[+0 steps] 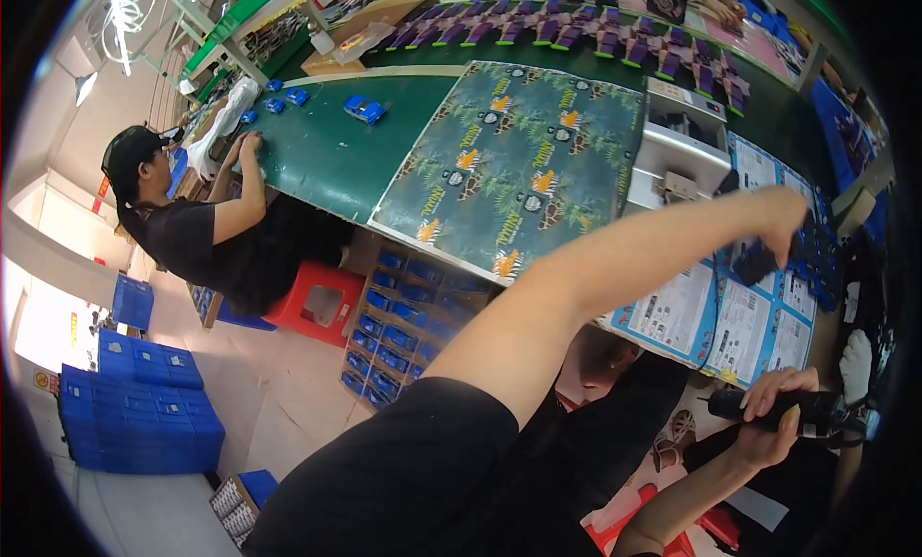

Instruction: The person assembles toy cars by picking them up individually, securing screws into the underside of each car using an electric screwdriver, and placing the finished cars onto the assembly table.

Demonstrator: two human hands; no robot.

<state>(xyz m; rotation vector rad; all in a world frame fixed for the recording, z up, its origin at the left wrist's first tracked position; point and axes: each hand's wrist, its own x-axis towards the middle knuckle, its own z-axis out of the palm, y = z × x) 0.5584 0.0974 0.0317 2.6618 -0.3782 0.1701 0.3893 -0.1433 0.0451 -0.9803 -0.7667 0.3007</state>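
Note:
My left arm stretches far to the right across the bench. At its end my left hand (780, 223) points its fingers down, closed about a dark part (754, 265) whose kind I cannot make out. Beside that hand lies a row of dark blue parts (821, 254). Lower down, my right hand (776, 423) is wrapped round a black electric screwdriver (792, 411), its thin bit pointing left. Printed sheets with blue borders (740, 326) cover the bench between the two hands.
A silver machine (677, 139) stands left of the sheets, beside an animal-print mat (528, 163). Blue toy cars (364, 109) sit on the green bench. A co-worker (182, 211) works at the left, near a red stool (319, 302). Purple-green parts (562, 24) line the back; blue crates (139, 413) stand lower left.

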